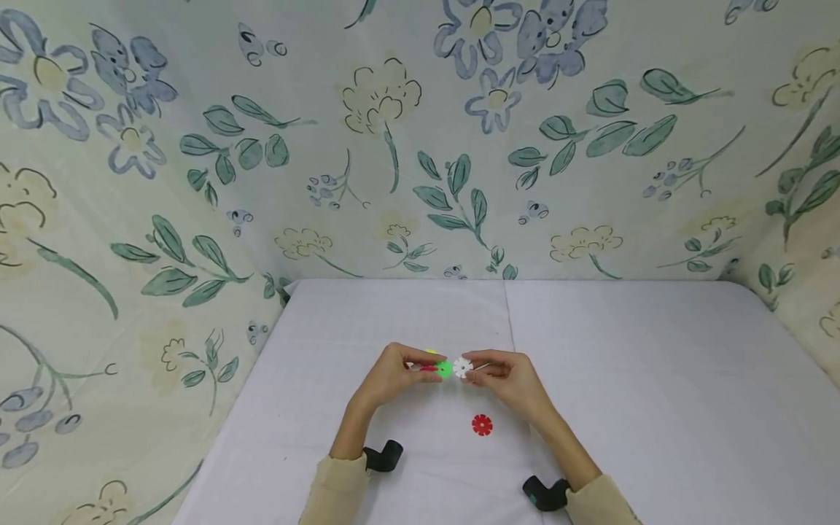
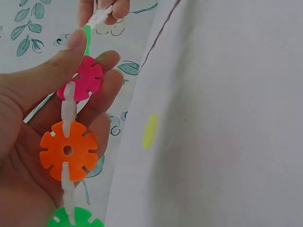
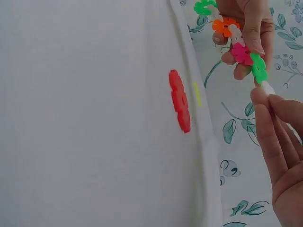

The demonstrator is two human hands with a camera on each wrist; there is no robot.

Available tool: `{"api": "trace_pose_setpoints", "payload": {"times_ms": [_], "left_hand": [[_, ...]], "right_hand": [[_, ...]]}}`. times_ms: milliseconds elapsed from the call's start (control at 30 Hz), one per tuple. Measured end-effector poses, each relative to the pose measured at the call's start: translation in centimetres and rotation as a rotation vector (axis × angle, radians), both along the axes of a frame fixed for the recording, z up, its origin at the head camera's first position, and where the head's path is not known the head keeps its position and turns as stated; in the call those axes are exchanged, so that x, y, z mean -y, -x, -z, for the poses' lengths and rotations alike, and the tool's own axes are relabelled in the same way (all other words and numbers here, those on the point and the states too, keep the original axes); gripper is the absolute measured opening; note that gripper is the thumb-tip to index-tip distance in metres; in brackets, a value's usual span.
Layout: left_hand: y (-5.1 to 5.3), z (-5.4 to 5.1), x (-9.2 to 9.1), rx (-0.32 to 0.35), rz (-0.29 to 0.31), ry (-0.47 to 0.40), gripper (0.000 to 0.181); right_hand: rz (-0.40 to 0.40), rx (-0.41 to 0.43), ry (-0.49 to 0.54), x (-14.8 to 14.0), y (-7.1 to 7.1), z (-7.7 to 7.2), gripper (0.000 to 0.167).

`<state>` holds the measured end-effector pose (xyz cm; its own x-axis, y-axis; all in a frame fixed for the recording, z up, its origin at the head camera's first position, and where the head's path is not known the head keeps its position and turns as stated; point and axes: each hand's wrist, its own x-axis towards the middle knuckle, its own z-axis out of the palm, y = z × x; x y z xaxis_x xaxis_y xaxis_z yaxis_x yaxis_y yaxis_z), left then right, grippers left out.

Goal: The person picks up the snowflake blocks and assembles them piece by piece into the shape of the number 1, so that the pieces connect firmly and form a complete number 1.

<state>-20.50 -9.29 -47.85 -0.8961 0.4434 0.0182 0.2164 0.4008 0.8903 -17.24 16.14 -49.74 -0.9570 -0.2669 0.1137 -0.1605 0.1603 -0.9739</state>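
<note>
My left hand point(image 1: 387, 375) holds a chain of notched plastic flower discs. In the left wrist view, a pink disc point(image 2: 90, 78) lies between thumb and fingers. An orange disc point(image 2: 78, 144) and a green disc point(image 2: 80, 218) follow below it, with white discs edge-on as links. At the chain's other end, the left thumb and fingers pinch another green disc point(image 3: 258, 71). Facing it, a white disc point(image 1: 462, 367) is pinched by my right hand point(image 1: 515, 379). Another thin white piece point(image 1: 483, 365) shows at the right fingers. Whether the white and green discs interlock, I cannot tell.
A loose red disc point(image 1: 482, 425) lies on the white-covered table point(image 1: 630, 364), nearer to me than the hands. Beyond the left hand sits a yellow disc point(image 1: 430, 351), partly hidden. Floral cloth point(image 1: 394, 204) rises behind the table's far edge.
</note>
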Motion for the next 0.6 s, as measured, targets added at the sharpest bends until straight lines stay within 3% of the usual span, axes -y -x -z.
{"api": "trace_pose_setpoints", "payload": {"times_ms": [267,600], "left_hand": [[0.04,-0.22,0.12,-0.022,0.019,-0.025,0.028],[0.06,-0.24,0.39,-0.030,0.018,-0.040,0.027]], "right_hand": [[0.012,-0.114,0.024,0.20,-0.44,0.03,0.030],[0.075,-0.174,0.078,0.63,-0.49,0.13,0.027]]}}
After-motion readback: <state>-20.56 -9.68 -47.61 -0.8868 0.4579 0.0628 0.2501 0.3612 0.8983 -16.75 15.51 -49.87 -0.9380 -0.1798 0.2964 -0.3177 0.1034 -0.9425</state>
